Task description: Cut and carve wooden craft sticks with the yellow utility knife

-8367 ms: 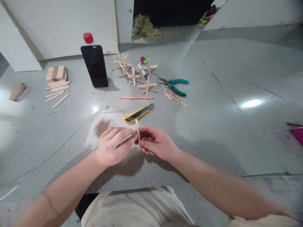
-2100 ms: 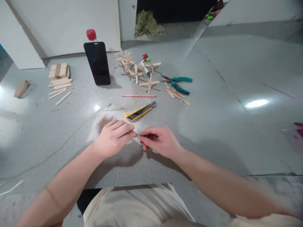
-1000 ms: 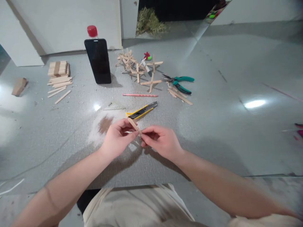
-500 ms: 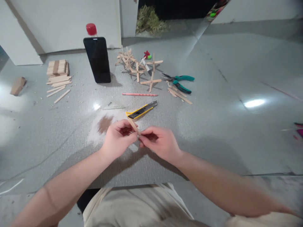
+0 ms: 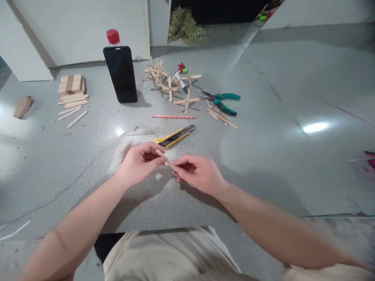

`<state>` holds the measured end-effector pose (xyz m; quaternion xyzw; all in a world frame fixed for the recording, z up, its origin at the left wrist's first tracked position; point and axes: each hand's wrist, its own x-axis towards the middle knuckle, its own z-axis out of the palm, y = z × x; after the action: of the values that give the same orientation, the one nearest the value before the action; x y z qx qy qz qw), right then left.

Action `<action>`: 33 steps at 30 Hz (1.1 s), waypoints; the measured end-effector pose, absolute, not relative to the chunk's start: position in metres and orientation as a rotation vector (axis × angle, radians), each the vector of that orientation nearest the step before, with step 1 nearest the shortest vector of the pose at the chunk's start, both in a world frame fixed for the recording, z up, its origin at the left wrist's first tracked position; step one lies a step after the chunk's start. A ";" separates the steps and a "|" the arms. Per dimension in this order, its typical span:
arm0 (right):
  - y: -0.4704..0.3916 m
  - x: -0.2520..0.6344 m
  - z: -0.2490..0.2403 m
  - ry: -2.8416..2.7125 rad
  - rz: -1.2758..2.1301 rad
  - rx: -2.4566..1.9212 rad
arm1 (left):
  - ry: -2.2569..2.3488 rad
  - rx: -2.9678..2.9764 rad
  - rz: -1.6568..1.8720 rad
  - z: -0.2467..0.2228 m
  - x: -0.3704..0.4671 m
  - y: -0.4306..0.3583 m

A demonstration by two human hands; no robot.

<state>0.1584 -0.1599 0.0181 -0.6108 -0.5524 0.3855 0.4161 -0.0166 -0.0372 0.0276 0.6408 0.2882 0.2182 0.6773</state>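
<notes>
A wooden craft stick [image 5: 165,158] slants between my two hands over the grey table. My right hand [image 5: 199,171] pinches its lower right end between thumb and fingertips. My left hand [image 5: 141,161] has its thumb and fingers around the upper left part of the stick, closed on it. Just beyond the hands lies a yellow and black utility knife [image 5: 175,136]. White powder or paper with a brown patch shows beside my left hand, partly covered by it.
A pink pencil [image 5: 172,117], green-handled pliers [image 5: 224,102] and crossed stick pieces [image 5: 187,100] lie farther back. A black phone [image 5: 120,74] leans upright on a red-capped bottle [image 5: 113,36]. Stacked sticks [image 5: 71,84] are at the left, near a brown block [image 5: 23,107].
My left hand has shifted left and slightly away from my right hand, covering more of the brown patch. The stick now lies at a flatter slant.
</notes>
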 end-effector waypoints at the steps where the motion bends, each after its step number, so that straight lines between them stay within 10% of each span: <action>1: -0.158 0.162 0.018 -1.426 0.952 -1.540 | 0.658 1.459 0.453 0.026 -0.019 -0.033; 11: -0.143 0.170 0.032 -1.756 0.534 -1.581 | 0.777 1.687 0.336 0.030 -0.027 -0.028; 33: -0.141 0.157 0.018 -1.670 0.838 -1.615 | 0.750 1.911 0.371 0.037 -0.022 -0.046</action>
<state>0.1571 -0.1408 0.0184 -0.6173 -0.6385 0.3202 0.3297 -0.0218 -0.0459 0.0372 0.7915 0.3105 0.1537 0.5034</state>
